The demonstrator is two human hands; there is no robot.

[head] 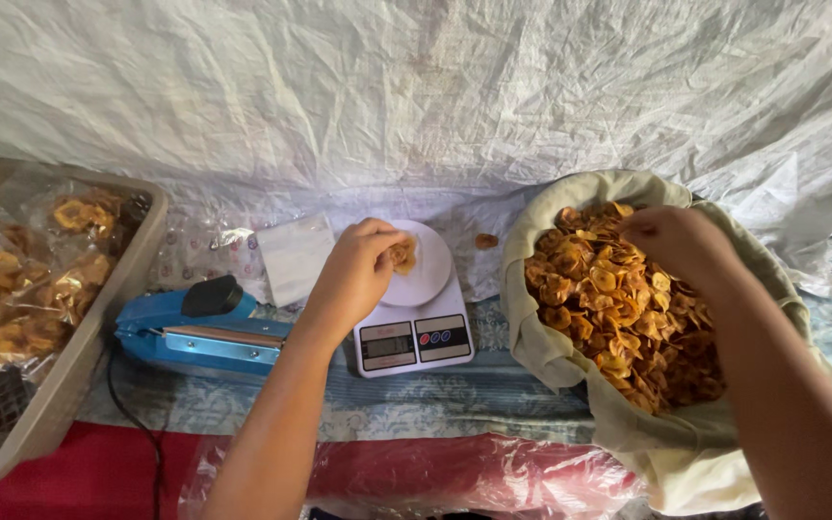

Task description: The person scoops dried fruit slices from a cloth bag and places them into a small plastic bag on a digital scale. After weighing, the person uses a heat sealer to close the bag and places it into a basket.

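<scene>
Reaching: left hand (358, 270) stretches forward to the white kitchen scale (414, 318), fingers pinched on a few chips (403, 254) over its round white plate (428, 274).
Right hand: right hand (681, 243) curled shut over the heap of fried chips (618, 308) in the cloth sack (541, 337); what it grips is hidden.
Key relation: scale lies left of the sack, straight ahead of the left hand, which is nearer.
Alongside: blue heat sealer (199, 327) left of the scale; tray (98, 327) of bagged chips (26, 289) at far left.
</scene>
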